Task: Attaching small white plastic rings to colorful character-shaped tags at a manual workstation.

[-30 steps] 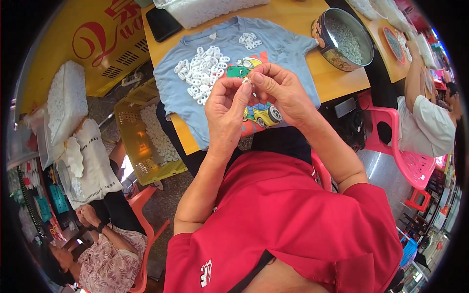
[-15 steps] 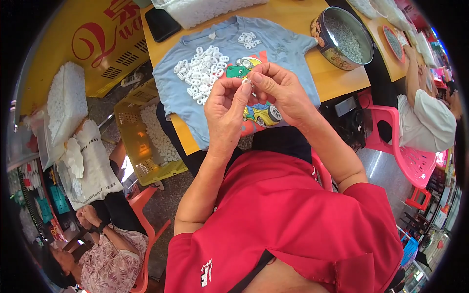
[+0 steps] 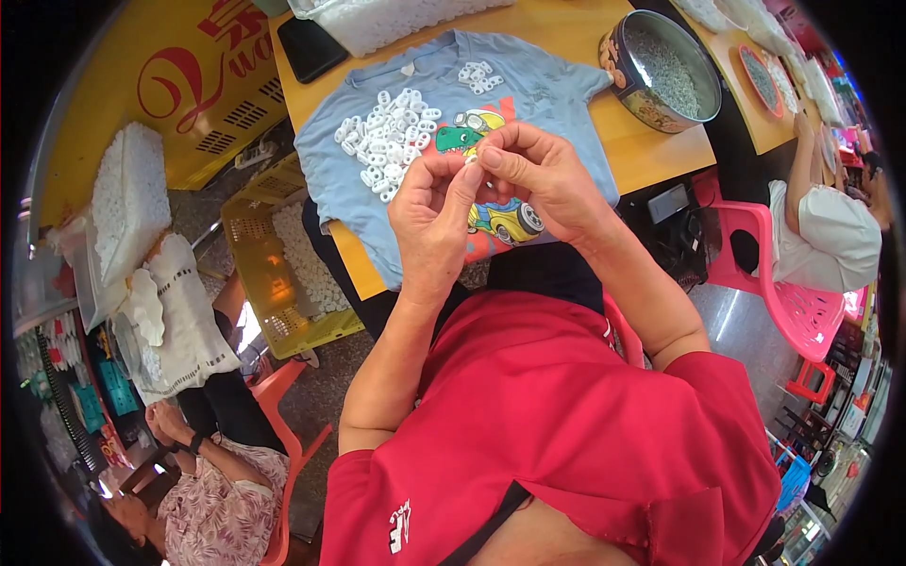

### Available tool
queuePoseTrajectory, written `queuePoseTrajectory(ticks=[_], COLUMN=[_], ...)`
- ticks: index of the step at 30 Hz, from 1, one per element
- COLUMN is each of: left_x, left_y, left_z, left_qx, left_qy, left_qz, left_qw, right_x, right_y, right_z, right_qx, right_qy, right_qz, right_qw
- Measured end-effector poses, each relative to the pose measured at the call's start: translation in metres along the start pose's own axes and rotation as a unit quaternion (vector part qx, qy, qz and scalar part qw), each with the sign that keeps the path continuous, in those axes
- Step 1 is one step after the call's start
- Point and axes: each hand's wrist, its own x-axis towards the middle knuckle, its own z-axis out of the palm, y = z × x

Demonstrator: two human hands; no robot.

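Note:
My left hand (image 3: pixel 432 203) and my right hand (image 3: pixel 540 174) meet above a light blue T-shirt (image 3: pixel 344 193) spread over the table. Thumbs and forefingers of both pinch a small white plastic piece (image 3: pixel 471 160), mostly covered by the fingertips. To the left of my fingers lies a pile of small white oval plastic pieces with holes (image 3: pixel 392 132). A smaller group of white pieces (image 3: pixel 479 77) rests near the shirt's collar end. Under my hands the shirt shows a printed green dinosaur and a yellow car.
A round tin (image 3: pixel 665 80) of small metal parts stands at the right on the table (image 3: pixel 628 141). A black phone (image 3: pixel 311 47) and a bag of white pieces (image 3: pixel 377 21) lie at the back. A yellow crate (image 3: pixel 260 274) is at left. Co-workers sit on both sides.
My fingertips have closed further over the small white piece, so less of it shows. My hands stay in nearly the same place. The pile looks the same.

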Motion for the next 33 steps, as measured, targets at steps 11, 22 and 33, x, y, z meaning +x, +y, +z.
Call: queuePoseTrajectory(ticks=[11, 22, 33], left_x=[0.007, 0.005, -0.001], left_y=[-0.012, -0.005, 0.004], left_z=[-0.006, -0.004, -0.002], left_qx=[0.008, -0.048, 0.02], left_qy=[-0.01, -0.005, -0.061], left_qz=[-0.046, -0.059, -0.028], left_qw=[0.999, 0.997, 0.998], right_x=[0.007, 0.001, -0.005], right_y=[-0.004, -0.032, -0.051], right_z=[-0.012, -0.015, -0.01], right_qx=[-0.134, -0.224, -0.509], right_qy=[0.003, -0.044, -0.119], right_qz=[0.009, -0.032, -0.204], right_qw=[0.991, 0.973, 0.828])
